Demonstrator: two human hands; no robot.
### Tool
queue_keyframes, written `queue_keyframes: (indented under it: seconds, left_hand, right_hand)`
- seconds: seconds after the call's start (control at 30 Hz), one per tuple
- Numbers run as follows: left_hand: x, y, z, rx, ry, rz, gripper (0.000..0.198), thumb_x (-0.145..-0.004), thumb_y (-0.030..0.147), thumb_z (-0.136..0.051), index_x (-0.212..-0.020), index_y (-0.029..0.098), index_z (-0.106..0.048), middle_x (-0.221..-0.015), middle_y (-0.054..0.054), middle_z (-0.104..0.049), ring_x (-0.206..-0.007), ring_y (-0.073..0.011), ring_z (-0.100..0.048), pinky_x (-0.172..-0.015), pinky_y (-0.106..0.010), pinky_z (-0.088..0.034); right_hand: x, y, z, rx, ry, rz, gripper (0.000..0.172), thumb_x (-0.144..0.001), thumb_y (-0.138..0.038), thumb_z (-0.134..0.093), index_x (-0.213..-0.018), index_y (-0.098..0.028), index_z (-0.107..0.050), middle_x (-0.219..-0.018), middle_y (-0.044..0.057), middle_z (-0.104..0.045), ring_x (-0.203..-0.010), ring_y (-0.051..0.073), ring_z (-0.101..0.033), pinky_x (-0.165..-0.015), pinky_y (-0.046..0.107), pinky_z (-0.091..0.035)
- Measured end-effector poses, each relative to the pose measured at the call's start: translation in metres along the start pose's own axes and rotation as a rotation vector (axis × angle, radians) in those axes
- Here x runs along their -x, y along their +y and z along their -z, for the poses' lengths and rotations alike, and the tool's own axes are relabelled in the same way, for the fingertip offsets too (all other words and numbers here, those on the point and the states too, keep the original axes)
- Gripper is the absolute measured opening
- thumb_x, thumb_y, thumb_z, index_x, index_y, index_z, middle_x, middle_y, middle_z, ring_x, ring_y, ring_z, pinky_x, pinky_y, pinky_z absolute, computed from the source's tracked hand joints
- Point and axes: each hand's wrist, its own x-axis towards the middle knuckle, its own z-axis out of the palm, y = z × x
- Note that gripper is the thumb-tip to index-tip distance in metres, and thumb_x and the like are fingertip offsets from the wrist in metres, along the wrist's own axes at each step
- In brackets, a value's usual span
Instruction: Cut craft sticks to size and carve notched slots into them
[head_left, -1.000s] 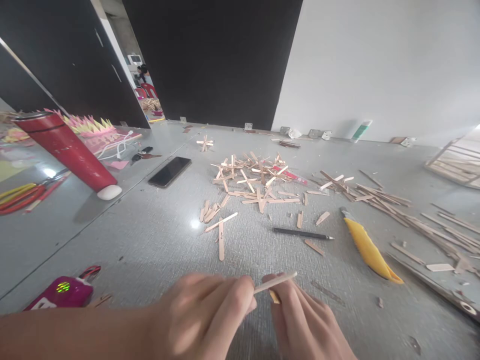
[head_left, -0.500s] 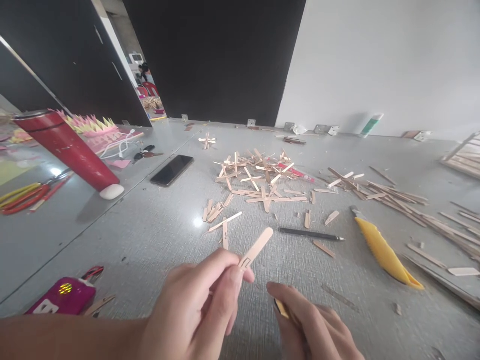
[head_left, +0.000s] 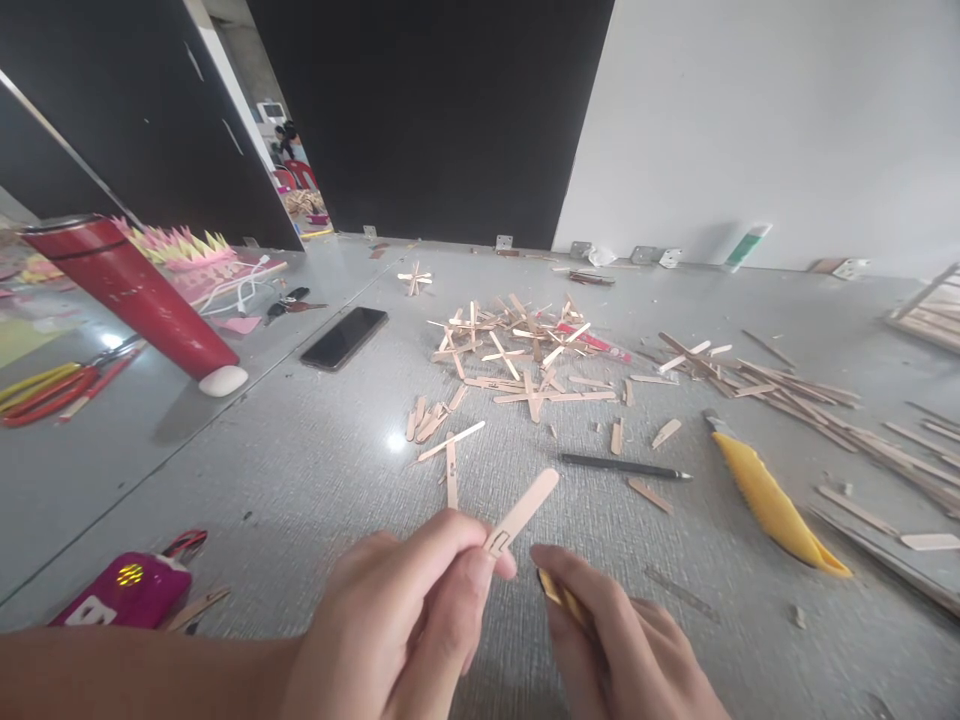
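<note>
A flat wooden craft stick [head_left: 525, 510] with a small pencilled outline near its lower end is pinched between the thumb and forefinger of my left hand [head_left: 412, 610]. Its rounded end points up and to the right. Beside it, my right hand [head_left: 615, 640] is curled round a yellow-and-black tool [head_left: 561, 597]. My fingers cover most of that tool, so its kind cannot be made out. The stick and the tool are apart. Just beyond my hands lie two crossed sticks [head_left: 451, 470] and a black pen-like tool [head_left: 626, 467].
Joined sticks [head_left: 502, 350] are heaped mid-table, with loose sticks [head_left: 817, 405] to the right. A yellow-handled tool [head_left: 772, 510] lies nearby. Leftward are a phone [head_left: 345, 338], a red flask [head_left: 135, 295], scissors [head_left: 67, 385] and a purple device [head_left: 124, 590].
My left hand has shifted slightly right with the craft stick. My right hand has moved a little left and up, so the two hands are closer together.
</note>
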Motion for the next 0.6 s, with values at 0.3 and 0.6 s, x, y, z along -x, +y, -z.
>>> queue_keyframes:
  seconds: [0.3, 0.6]
  left_hand:
    - [-0.008, -0.005, -0.006, 0.152, -0.278, 0.235, 0.038, -0.110, 0.044, -0.030, -0.084, 0.025, -0.051, -0.054, 0.007, -0.048, -0.046, -0.0118, -0.048, -0.051, -0.021, -0.043]
    - [0.001, -0.018, -0.026, 0.287, -0.718, 0.504, 0.041, -0.106, 0.055, -0.028, -0.091, 0.022, -0.048, -0.070, 0.001, -0.064, -0.047, -0.0097, -0.045, -0.049, -0.021, -0.038]
  right_hand:
    - [-0.025, 0.006, 0.036, 0.483, -0.284, 0.048, 0.014, -0.090, -0.009, -0.055, -0.087, -0.018, -0.065, -0.082, 0.007, -0.063, -0.072, 0.023, -0.066, -0.062, 0.036, -0.057]
    - [-0.002, 0.122, 0.113, 0.875, -0.304, -0.202, 0.031, -0.087, -0.001, -0.039, -0.073, -0.016, -0.064, -0.073, 0.012, -0.061, -0.051, 0.018, -0.051, -0.043, 0.029, -0.034]
